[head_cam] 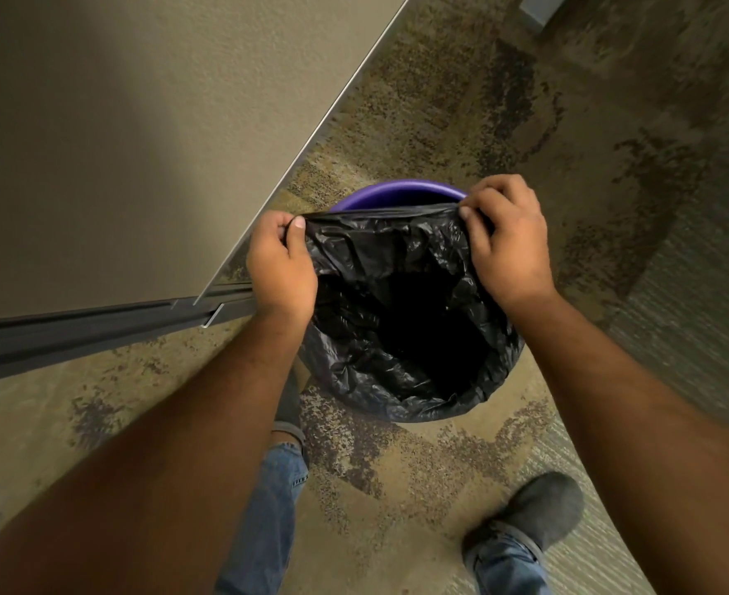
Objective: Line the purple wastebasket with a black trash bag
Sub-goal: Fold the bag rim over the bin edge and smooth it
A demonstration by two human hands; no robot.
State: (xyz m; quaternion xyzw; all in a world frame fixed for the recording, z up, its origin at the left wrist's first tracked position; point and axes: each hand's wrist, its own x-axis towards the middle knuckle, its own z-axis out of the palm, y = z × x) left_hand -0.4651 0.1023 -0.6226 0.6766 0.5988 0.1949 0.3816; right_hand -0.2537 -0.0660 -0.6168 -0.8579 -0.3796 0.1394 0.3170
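The purple wastebasket [390, 191] stands on the carpet, and only its far rim shows as a purple arc. A crinkled black trash bag [401, 311] hangs open inside it, its mouth folded over the near rim and both sides. The bag's far edge is stretched in a taut line between my hands, just short of the far rim. My left hand [281, 261] pinches that edge at the basket's left side. My right hand [506, 236] pinches it at the right side, fingers curled over the rim.
A beige wall [139, 122] with a dark metal base track [96, 328] runs close on the left of the basket. My feet in grey shoes [534, 513] and jeans stand on patterned carpet [440, 457] just in front of it.
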